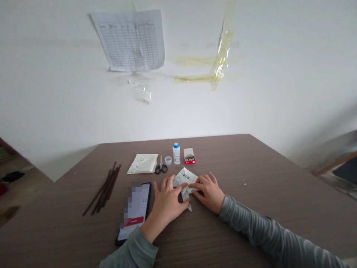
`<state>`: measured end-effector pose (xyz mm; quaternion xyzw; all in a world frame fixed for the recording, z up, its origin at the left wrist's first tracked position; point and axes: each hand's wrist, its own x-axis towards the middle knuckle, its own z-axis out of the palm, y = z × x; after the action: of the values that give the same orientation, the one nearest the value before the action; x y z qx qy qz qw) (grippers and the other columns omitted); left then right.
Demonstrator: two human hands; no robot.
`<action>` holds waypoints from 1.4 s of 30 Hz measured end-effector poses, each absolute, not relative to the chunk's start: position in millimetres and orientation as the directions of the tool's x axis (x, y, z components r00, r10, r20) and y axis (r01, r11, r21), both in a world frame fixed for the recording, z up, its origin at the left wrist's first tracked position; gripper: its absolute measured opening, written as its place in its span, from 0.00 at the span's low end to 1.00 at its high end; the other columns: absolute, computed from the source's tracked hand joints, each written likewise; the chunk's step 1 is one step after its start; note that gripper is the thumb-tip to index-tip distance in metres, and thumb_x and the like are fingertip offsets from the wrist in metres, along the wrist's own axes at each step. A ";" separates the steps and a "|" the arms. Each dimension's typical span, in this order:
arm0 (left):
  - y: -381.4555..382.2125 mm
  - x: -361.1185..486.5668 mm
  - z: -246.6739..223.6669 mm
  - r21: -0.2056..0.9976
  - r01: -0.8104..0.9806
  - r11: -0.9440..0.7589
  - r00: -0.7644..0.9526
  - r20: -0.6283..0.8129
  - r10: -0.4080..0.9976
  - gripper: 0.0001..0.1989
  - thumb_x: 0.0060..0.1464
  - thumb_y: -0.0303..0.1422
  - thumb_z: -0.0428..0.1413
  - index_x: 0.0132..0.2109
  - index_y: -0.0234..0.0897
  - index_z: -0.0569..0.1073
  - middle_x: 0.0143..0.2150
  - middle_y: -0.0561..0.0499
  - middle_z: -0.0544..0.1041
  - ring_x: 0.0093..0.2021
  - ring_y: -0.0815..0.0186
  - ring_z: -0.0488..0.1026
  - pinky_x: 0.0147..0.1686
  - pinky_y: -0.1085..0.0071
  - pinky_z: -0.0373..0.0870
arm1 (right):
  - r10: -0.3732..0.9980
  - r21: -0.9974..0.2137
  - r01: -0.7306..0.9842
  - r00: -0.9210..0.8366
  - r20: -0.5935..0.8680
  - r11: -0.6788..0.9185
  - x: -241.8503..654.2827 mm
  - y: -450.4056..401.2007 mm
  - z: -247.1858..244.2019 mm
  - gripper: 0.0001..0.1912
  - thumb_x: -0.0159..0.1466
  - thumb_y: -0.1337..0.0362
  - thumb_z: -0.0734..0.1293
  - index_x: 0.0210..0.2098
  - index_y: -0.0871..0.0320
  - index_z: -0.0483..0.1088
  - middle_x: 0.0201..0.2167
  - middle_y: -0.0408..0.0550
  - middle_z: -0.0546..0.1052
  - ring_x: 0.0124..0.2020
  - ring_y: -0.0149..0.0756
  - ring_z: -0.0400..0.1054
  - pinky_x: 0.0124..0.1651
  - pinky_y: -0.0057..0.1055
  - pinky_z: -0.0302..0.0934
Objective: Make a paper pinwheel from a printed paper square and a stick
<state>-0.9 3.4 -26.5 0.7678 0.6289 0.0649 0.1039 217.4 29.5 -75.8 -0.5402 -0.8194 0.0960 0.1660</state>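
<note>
A sheet of printed paper (192, 173), folded to pointed corners, lies on the table between my hands. My left hand (169, 201) comes in from its left side, the index finger and thumb holding its lower part while the other fingers spread by the left edge. From the right, my right hand (208, 191) has its thumb and index finger pressed on a fold near the middle. The fingers cover part of the paper. Left of my left hand lies a phone (135, 212) with a lit screen.
Scissors (161, 166), a small clear cup (168, 160), a white bottle with a blue cap (176, 154) and a red box of small metal pieces (190, 159) stand beyond the paper. Folded pale paper (143, 163) and several thin dark sticks (106, 188) lie to the left.
</note>
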 end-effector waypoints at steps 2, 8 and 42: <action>3.3 -0.7 -26.0 0.238 0.953 -0.189 0.201 -0.024 0.979 0.31 0.74 0.37 0.74 0.80 0.55 0.89 0.93 0.34 0.73 0.93 0.27 0.67 0.91 0.09 0.53 | 0.910 -0.332 0.849 -0.364 0.197 0.412 218.2 29.8 -77.8 0.20 0.84 0.62 0.75 0.67 0.38 0.95 0.59 0.55 0.93 0.67 0.60 0.85 0.90 0.82 0.62; 2.0 0.6 -22.2 0.236 0.952 -0.197 0.204 -0.005 0.979 0.32 0.73 0.36 0.76 0.80 0.53 0.89 0.91 0.33 0.75 0.92 0.28 0.69 0.92 0.10 0.54 | 0.910 -0.333 0.847 -0.369 0.190 0.414 220.1 30.4 -80.2 0.19 0.85 0.61 0.75 0.68 0.39 0.94 0.59 0.54 0.92 0.67 0.57 0.83 0.90 0.81 0.61; 2.4 -1.5 -16.6 0.260 0.940 -0.222 0.234 -0.018 0.972 0.24 0.71 0.35 0.75 0.71 0.56 0.95 0.87 0.39 0.81 0.87 0.26 0.75 0.90 0.11 0.61 | 0.908 -0.350 0.838 -0.372 0.194 0.418 218.8 30.9 -79.2 0.18 0.84 0.63 0.75 0.66 0.43 0.95 0.60 0.55 0.93 0.68 0.63 0.83 0.92 0.84 0.58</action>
<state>-1.5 2.4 -16.6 0.7781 0.6143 0.0741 0.1085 218.8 30.9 -79.2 -0.5307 -0.8225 0.0966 0.1804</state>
